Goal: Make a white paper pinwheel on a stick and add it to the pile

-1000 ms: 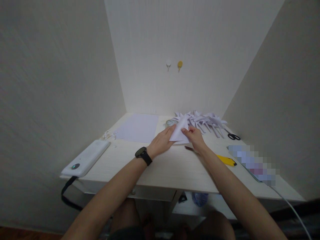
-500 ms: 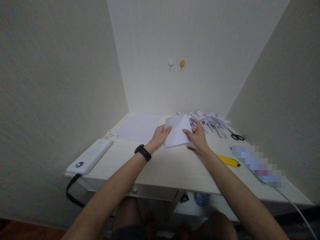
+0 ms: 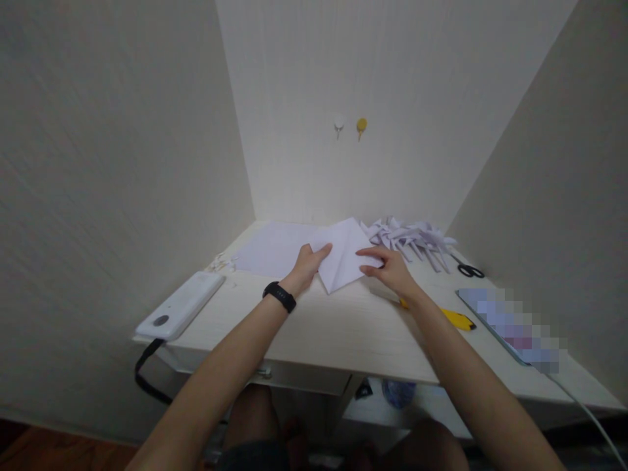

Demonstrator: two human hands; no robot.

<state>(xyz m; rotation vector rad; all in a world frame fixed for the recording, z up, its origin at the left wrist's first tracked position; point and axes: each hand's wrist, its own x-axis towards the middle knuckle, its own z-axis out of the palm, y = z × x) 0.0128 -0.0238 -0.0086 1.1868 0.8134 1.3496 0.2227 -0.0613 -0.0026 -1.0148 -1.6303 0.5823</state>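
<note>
**Creased white paper sheet (image 3: 344, 252) was held over pale desk (image 3: 333, 337)**

The left hand (image 3: 305, 267) pinched its left side, fingers hidden beneath; whether the right hand (image 3: 395, 271) gripped its right corner could not be told. The right forearm (image 3: 461, 360) partly hid a yellow object (image 3: 458, 319).

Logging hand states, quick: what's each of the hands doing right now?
Left hand: closed on the creased white paper, thumb on top.
Right hand: thumb and forefinger parted at the paper's right corner; whether it grips cannot be told.
</note>
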